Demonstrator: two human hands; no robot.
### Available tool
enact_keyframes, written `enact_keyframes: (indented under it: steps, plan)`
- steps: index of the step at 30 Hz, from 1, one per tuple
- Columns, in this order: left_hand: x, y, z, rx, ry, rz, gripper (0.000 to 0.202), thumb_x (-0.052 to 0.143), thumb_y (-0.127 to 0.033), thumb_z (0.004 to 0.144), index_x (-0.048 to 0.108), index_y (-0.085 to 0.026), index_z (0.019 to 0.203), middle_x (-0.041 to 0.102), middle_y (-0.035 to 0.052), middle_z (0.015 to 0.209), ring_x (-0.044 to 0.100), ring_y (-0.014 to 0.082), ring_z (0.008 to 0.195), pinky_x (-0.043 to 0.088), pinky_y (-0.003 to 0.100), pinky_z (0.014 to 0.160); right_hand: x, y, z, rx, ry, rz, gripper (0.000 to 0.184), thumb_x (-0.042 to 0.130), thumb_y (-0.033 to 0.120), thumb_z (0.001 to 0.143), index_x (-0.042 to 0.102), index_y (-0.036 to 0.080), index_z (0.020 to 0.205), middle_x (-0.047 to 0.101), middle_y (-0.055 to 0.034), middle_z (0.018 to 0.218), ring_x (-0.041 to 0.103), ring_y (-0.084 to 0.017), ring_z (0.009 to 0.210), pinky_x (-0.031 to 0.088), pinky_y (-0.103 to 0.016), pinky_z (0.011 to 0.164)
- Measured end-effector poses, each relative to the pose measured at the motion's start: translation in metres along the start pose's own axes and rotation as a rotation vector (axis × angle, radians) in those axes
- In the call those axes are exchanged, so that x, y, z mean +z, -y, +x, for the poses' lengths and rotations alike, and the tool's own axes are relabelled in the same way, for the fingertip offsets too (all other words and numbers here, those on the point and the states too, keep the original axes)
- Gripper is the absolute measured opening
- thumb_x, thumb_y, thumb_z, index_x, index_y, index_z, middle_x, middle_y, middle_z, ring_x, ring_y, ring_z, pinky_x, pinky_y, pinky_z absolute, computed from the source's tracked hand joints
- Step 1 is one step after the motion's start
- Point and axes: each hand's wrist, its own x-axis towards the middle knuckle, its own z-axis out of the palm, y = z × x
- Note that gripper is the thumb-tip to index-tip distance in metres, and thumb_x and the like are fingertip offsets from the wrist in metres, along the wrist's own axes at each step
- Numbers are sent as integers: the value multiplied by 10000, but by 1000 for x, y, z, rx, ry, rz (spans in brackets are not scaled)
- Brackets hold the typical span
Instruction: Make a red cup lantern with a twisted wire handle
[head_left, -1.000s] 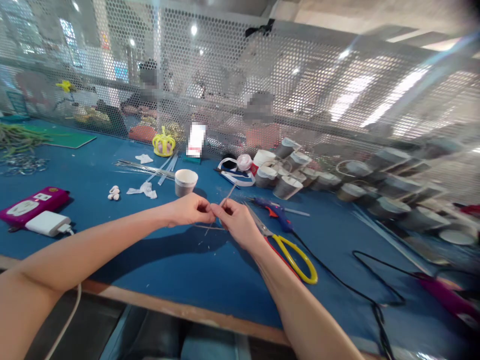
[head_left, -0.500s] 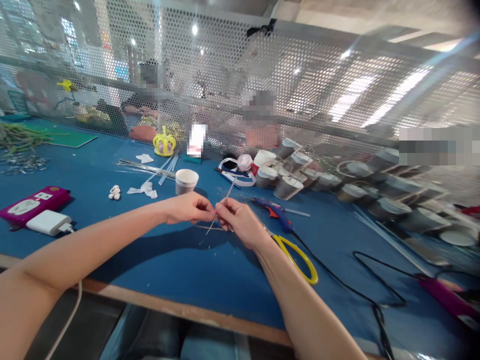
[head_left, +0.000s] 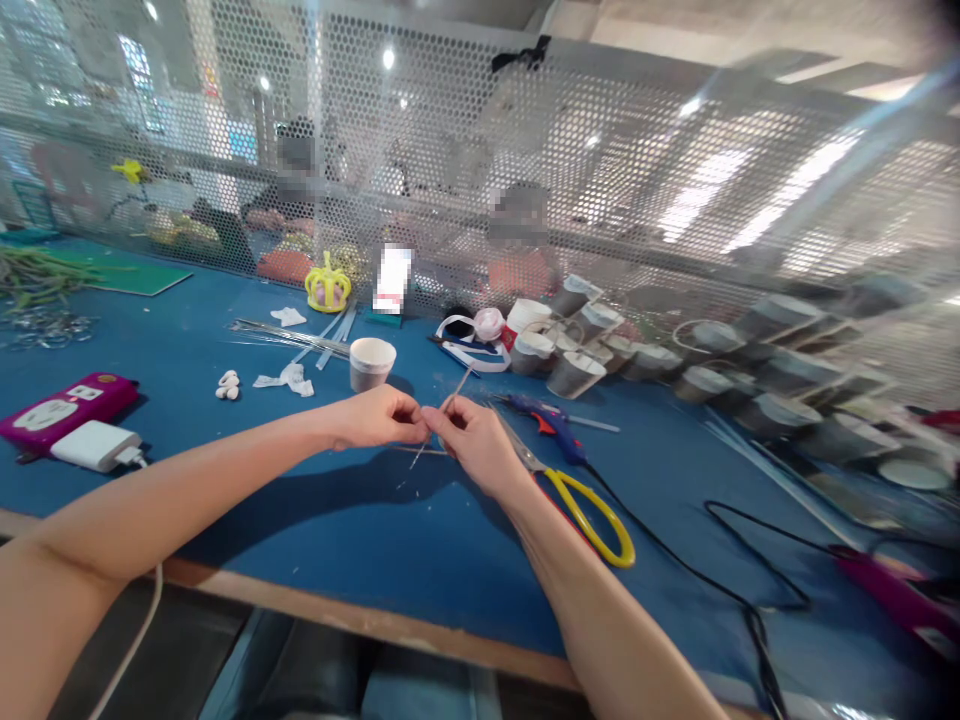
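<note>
My left hand [head_left: 375, 418] and my right hand [head_left: 472, 440] meet over the blue table [head_left: 360, 530], fingertips pinched together. Between them they hold a thin wire stick [head_left: 454, 392] that slants up to the right; another thin stick lies flat on the table under the hands. Both hands are closed in a pinch. Yellow-handled scissors [head_left: 581, 505] lie just right of my right hand, and a blue glue gun [head_left: 551, 420] lies behind it.
A white paper cup [head_left: 370, 362] stands behind my left hand. Several grey cups [head_left: 675, 360] crowd the back right. A pink power strip [head_left: 64, 408] and white charger [head_left: 96, 446] sit at left. Black cables [head_left: 750, 590] trail right. People sit behind a mesh screen [head_left: 450, 150].
The hands stay together in nearly the same spot. The slanted stick between the fingers has shifted slightly in angle as the fingertips work it.
</note>
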Motion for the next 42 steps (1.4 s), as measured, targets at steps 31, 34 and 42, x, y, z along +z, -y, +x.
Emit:
enact_keyframes:
  steps: [31,34,42]
  plan:
    - [1,1,0,-13,8,-81,186,569,-303,661,530,-122,644,441,-46,557,351,62,508,280,206,490,-2,2,-1,-27,-4,-26,353,535,467,729,429,194,532,412,63,417,342,-81,409,281,-235,439]
    - [2,2,0,-29,-3,-94,222,593,-331,648,529,-118,645,443,-46,558,356,62,514,277,205,486,-1,3,-1,-7,-29,20,361,560,469,706,423,191,520,401,64,420,339,-77,411,276,-231,431]
    - [2,3,0,-61,86,-315,257,630,-342,626,498,-122,599,381,-69,507,279,37,451,214,210,446,-4,2,-2,75,193,400,286,567,453,700,489,179,669,481,47,560,406,-62,439,315,-208,418]
